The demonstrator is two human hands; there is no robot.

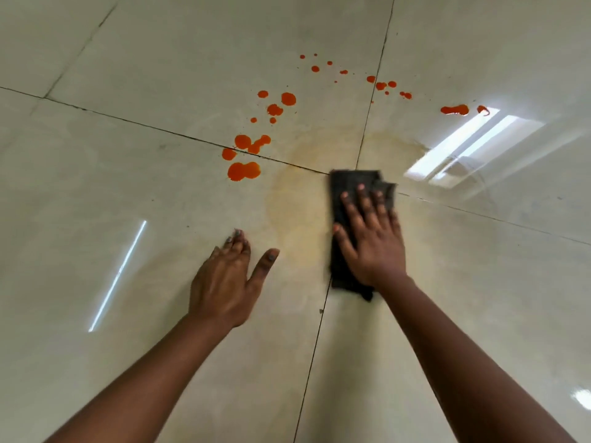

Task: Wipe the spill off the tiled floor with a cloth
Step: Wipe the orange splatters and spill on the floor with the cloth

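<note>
Orange drops (243, 170) remain beyond the dark cloth (347, 199), pressed flat under the right hand (372, 238). Left hand (224, 279), fingers straight and holding nothing, braces on the floor (128, 187). A soaked cloth may just smear the faint orange film wider.

Open tiled floor (128, 193) all round, nothing upright in the way. Right hand (371, 238) flat on dark cloth (347, 187) at the grout crossing; left hand (227, 279) flat on the floor just left of it, bare tile between them. Orange spill (244, 170) drops lie beyond both hands, upper left to upper right.
</note>
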